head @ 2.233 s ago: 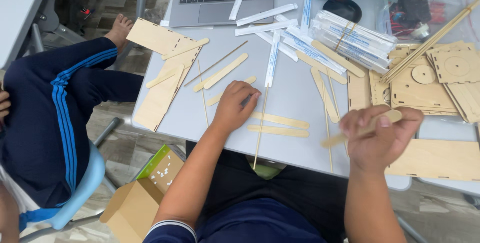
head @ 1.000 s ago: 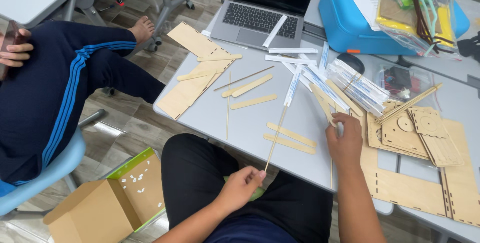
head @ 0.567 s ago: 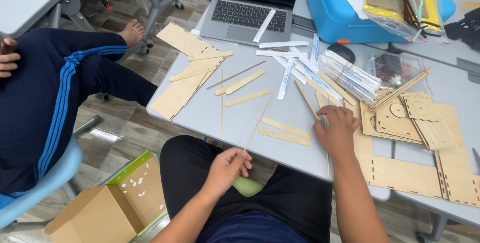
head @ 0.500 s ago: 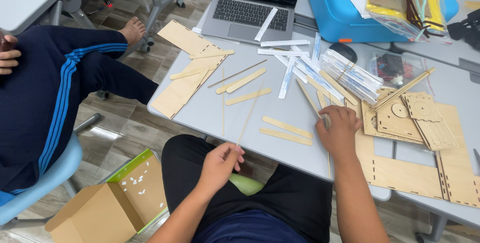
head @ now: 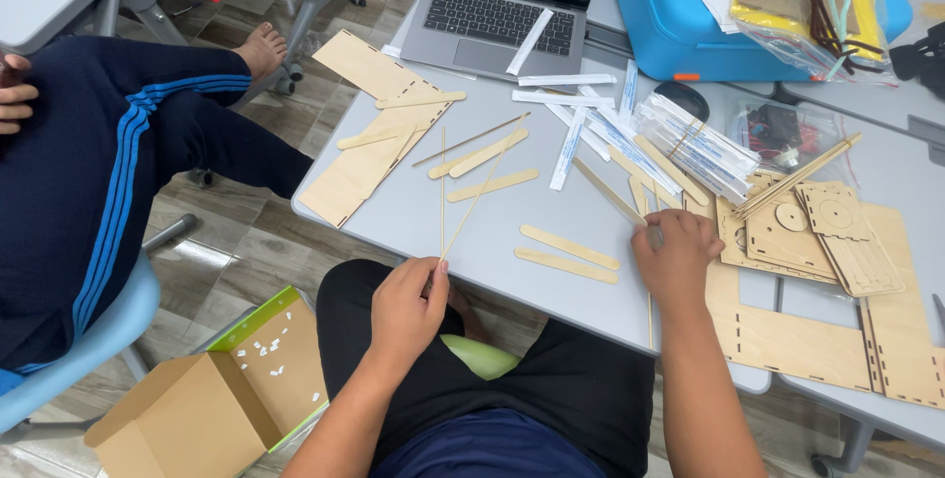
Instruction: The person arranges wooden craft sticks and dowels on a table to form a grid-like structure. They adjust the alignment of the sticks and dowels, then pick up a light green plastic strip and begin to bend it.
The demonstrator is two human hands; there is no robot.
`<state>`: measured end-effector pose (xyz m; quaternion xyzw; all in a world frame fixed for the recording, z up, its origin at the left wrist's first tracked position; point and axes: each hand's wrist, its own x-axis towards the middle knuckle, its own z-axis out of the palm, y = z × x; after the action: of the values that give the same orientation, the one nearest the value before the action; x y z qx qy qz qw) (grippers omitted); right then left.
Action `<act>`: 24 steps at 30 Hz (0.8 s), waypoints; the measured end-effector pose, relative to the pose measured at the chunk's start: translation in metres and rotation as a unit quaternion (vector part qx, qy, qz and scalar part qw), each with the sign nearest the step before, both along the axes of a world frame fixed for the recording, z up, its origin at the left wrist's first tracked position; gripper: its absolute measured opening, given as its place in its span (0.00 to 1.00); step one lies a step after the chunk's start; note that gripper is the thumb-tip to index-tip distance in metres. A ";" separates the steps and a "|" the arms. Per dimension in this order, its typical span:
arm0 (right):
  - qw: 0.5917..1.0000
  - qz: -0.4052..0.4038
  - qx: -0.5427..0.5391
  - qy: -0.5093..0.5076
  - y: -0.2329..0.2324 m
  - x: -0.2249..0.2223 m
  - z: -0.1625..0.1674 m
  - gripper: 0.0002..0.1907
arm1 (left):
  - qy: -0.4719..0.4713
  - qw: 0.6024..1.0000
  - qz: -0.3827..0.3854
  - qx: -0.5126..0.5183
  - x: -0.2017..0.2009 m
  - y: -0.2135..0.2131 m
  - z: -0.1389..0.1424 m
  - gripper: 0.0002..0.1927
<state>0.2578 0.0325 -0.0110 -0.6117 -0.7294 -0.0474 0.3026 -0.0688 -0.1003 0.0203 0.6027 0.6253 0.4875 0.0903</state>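
Left hand (head: 409,306) pinches the near end of a thin wooden skewer (head: 471,204) at the table (head: 443,232) edge; the skewer runs up across the grey top. Right hand (head: 676,254) curled over a flat wooden stick (head: 607,192) lying on the table, beside two craft sticks (head: 568,254).

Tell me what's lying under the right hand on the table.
The right hand presses down on a flat wooden strip that runs up-left from its fingers, and a thin skewer emerges below the palm. How they sit under the hand is covered.
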 end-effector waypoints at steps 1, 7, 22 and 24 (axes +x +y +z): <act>1.000 -0.001 0.002 0.006 0.000 0.000 0.001 0.09 | 0.005 1.000 0.003 0.004 0.000 0.000 0.000 0.05; 1.000 -0.001 -0.001 0.025 -0.002 -0.002 0.005 0.08 | 0.065 0.998 0.015 -0.011 0.002 0.009 -0.005 0.08; 0.997 -0.002 -0.076 0.017 -0.005 -0.003 0.020 0.14 | 0.182 0.978 -0.091 0.044 0.026 0.029 -0.013 0.06; 0.997 -0.008 -0.078 0.024 0.007 0.008 0.031 0.16 | 0.176 0.975 -0.125 0.049 0.036 0.038 -0.015 0.07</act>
<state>0.2662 0.0395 0.0198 -0.6406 -0.7181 0.0224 0.2710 -0.0328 -0.0624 0.0056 0.7561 0.5267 0.3883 0.0092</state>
